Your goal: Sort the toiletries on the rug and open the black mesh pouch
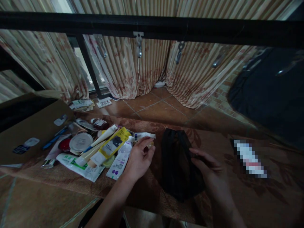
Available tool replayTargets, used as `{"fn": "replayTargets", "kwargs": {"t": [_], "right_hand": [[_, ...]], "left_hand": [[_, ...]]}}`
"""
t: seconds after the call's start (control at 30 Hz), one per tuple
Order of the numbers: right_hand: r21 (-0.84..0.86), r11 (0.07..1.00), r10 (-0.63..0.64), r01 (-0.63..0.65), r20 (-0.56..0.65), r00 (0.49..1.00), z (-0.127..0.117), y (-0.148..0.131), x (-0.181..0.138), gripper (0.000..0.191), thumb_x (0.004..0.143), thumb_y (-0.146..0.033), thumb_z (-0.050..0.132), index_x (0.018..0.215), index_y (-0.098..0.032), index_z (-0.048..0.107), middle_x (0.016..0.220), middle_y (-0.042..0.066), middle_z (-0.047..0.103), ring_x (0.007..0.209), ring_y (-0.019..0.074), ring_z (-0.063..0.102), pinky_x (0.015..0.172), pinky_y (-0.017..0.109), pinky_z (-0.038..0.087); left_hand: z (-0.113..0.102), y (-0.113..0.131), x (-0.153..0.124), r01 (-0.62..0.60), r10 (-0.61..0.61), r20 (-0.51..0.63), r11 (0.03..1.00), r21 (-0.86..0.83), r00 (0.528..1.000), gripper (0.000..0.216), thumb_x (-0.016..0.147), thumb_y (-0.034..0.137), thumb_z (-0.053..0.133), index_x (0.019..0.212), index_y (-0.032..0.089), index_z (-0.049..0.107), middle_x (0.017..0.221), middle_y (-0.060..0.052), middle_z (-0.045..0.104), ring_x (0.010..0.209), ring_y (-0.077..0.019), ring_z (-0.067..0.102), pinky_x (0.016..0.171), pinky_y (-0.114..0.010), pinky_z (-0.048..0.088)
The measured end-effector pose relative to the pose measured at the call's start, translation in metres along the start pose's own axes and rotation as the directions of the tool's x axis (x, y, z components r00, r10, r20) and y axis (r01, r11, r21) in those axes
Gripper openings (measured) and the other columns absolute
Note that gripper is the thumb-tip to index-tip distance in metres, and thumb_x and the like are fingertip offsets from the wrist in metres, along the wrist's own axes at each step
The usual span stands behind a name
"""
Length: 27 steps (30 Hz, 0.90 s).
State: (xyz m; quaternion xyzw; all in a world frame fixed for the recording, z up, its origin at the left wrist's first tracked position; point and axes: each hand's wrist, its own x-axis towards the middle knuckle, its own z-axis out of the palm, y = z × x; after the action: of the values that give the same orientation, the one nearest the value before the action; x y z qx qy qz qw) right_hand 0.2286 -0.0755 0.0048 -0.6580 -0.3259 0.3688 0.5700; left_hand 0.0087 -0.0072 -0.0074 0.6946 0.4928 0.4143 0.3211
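Observation:
A black pouch (177, 161) lies on a brown patterned mat (237, 196). My right hand (206, 166) rests on the pouch's right side and grips its fabric. My left hand (140, 158) sits just left of the pouch, fingers curled around a small pale item at its tips, too small to identify. Left of that hand lies a heap of toiletries: a yellow-and-black packet (115, 143), a white tube (105, 135), a white-and-purple tube (120, 163), a round white lid (81, 142) and a green-and-white sachet (78, 164).
A cardboard box (30, 126) stands at the left. A black metal bar (152, 28) crosses the top, with striped curtains (133, 66) behind it. A dark bag (270, 91) sits at the right. Tiled floor (156, 104) lies beyond the mat.

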Motion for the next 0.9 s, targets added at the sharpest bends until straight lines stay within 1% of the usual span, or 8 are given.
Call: {"fn": "replayTargets", "kwargs": {"t": [0.17,0.27,0.37,0.5,0.57,0.67,0.73,0.9], "right_hand": [[-0.083,0.996,-0.030,0.032,0.034,0.999,0.001,0.000,0.000,0.028,0.069,-0.038,0.078,0.096,-0.032,0.078,0.092,-0.001,0.071,0.080,0.0170,0.061,0.068,0.028,0.044],[-0.094,0.994,-0.049,0.052,0.034,0.998,0.005,-0.002,0.000,0.030,0.068,-0.040,0.079,0.096,-0.030,0.078,0.093,0.000,0.071,0.083,0.0186,0.062,0.071,0.031,0.045],[-0.070,0.997,-0.016,0.018,0.041,0.999,0.007,-0.003,-0.001,0.034,0.068,-0.041,0.079,0.099,-0.029,0.078,0.093,0.002,0.072,0.086,0.0212,0.064,0.073,0.033,0.047],[-0.068,0.997,0.038,-0.036,0.031,0.999,0.009,-0.002,0.001,0.035,0.066,-0.042,0.079,0.097,-0.027,0.078,0.094,0.003,0.075,0.088,0.0241,0.066,0.074,0.035,0.050],[-0.078,0.996,0.042,-0.040,0.033,0.999,0.009,0.000,0.002,0.033,0.064,-0.041,0.079,0.094,-0.026,0.078,0.096,0.004,0.076,0.090,0.0249,0.067,0.075,0.035,0.050],[-0.077,0.996,0.044,-0.041,0.046,0.998,0.008,0.002,0.003,0.032,0.065,-0.041,0.079,0.094,-0.027,0.078,0.098,0.004,0.077,0.091,0.0248,0.067,0.076,0.035,0.051],[-0.068,0.997,0.049,-0.045,0.060,0.997,0.008,0.001,0.003,0.031,0.065,-0.041,0.078,0.093,-0.027,0.078,0.098,0.003,0.077,0.089,0.0243,0.068,0.075,0.035,0.052],[-0.050,0.997,0.070,-0.067,0.064,0.996,0.010,-0.004,0.001,0.030,0.064,-0.041,0.080,0.091,-0.028,0.079,0.095,0.003,0.077,0.087,0.0238,0.069,0.072,0.033,0.053]], "left_hand": [[0.003,0.003,-0.003,0.037,-0.037,0.066,0.999,0.000,0.997,0.027,0.090,0.022,0.056,0.114,0.019,0.067,0.120,-0.008,0.067,0.096,-0.0179,0.067,0.078,-0.029,0.057],[0.006,0.009,-0.006,0.046,-0.041,0.102,0.998,-0.046,0.994,0.030,0.091,0.027,0.055,0.118,0.018,0.065,0.120,-0.009,0.068,0.094,-0.0183,0.068,0.074,-0.028,0.058],[0.008,0.011,-0.008,0.052,-0.045,0.128,0.997,-0.053,0.991,0.035,0.093,0.033,0.054,0.123,0.016,0.063,0.116,-0.010,0.070,0.089,-0.0188,0.069,0.075,-0.030,0.057],[0.009,0.011,-0.009,0.068,-0.065,0.167,0.998,-0.010,0.984,0.042,0.093,0.037,0.053,0.127,0.014,0.061,0.095,-0.008,0.073,0.072,-0.0170,0.065,0.067,-0.029,0.055],[0.010,0.011,-0.010,0.074,-0.072,0.192,0.997,-0.005,0.979,0.044,0.093,0.039,0.052,0.128,0.013,0.060,0.085,-0.006,0.072,0.067,-0.0165,0.063,0.062,-0.028,0.053],[0.011,0.013,-0.010,0.083,-0.077,0.221,0.996,-0.019,0.972,0.047,0.093,0.040,0.051,0.130,0.012,0.059,0.079,-0.005,0.069,0.064,-0.0164,0.061,0.060,-0.027,0.051],[0.011,0.014,-0.010,0.082,-0.071,0.236,0.996,-0.036,0.969,0.048,0.093,0.041,0.051,0.130,0.012,0.059,0.081,-0.006,0.070,0.065,-0.0165,0.061,0.060,-0.028,0.051],[0.010,0.017,-0.012,0.075,-0.037,0.263,0.988,-0.133,0.964,0.053,0.092,0.045,0.055,0.134,0.014,0.054,0.102,-0.009,0.070,0.076,-0.0167,0.063,0.069,-0.029,0.052]]}}
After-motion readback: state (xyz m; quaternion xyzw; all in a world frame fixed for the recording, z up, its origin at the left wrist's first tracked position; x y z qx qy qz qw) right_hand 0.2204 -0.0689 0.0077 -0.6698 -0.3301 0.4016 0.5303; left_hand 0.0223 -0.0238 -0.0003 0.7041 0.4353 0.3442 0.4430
